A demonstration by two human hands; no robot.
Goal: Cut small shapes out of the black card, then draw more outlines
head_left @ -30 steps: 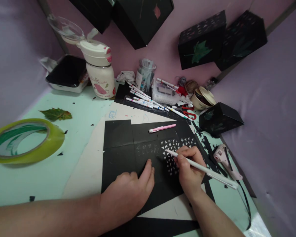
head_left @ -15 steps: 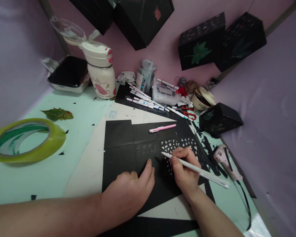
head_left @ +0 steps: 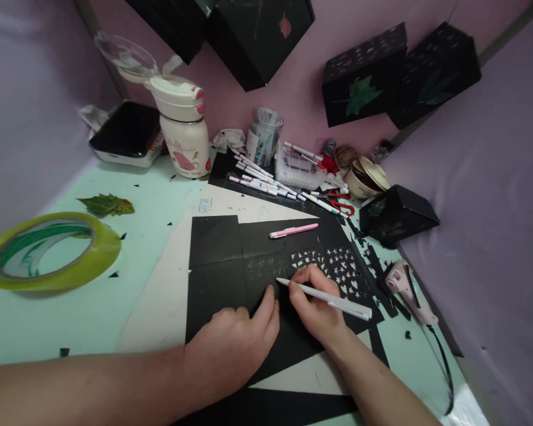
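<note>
A sheet of black card [head_left: 215,299] lies on white paper, with fold lines, faint pencil-like marks and a patch of cut-out stars, hearts and triangles at its right. My right hand [head_left: 317,305] grips a white pen [head_left: 337,300] between thumb and fingers, its tip at the card by the faint marks. My left hand [head_left: 237,343] rests on the card, index finger stretched towards the pen tip and holding nothing. Just above the marks lies a pink pen [head_left: 293,231].
A roll of yellow tape [head_left: 106,251] and a leaf [head_left: 106,205] lie left. Behind stand a white bottle [head_left: 185,142], a glass jar [head_left: 264,137] and several markers [head_left: 266,184]. At right are red-handled scissors [head_left: 347,208], black scraps, a black box [head_left: 397,214] and a pink corded tool [head_left: 408,290].
My right hand has moved left with the white pen, bringing its tip nearer my left index finger and uncovering more star and heart cut-outs. My left hand stays on the card.
</note>
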